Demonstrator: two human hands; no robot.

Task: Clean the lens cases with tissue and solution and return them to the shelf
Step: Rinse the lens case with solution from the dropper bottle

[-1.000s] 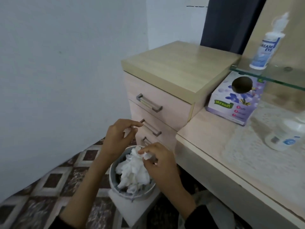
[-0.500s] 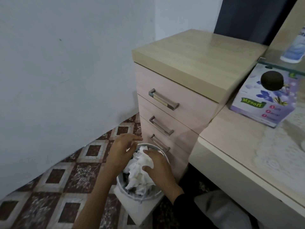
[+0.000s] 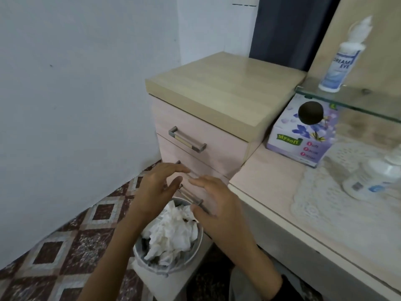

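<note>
Tiled floor [image 3: 71,242], tissue-filled bin [image 3: 141,260] beneath left hand [image 3: 156,187] and right hand [image 3: 217,205], both empty, fingers straight.

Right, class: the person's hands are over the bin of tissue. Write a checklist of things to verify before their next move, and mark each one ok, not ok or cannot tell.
1. The left hand is empty, fingers straight: ok.
2. The right hand is empty, fingers relaxed: ok.
3. The crumpled tissue lies inside the bin, none on the floor that shows: ok.
4. The tissue box stands on the desk: ok.
5. The solution bottle stands upright on the glass shelf: ok.
6. The lens cases are clean and back on the shelf: cannot tell, none are in view.
</note>
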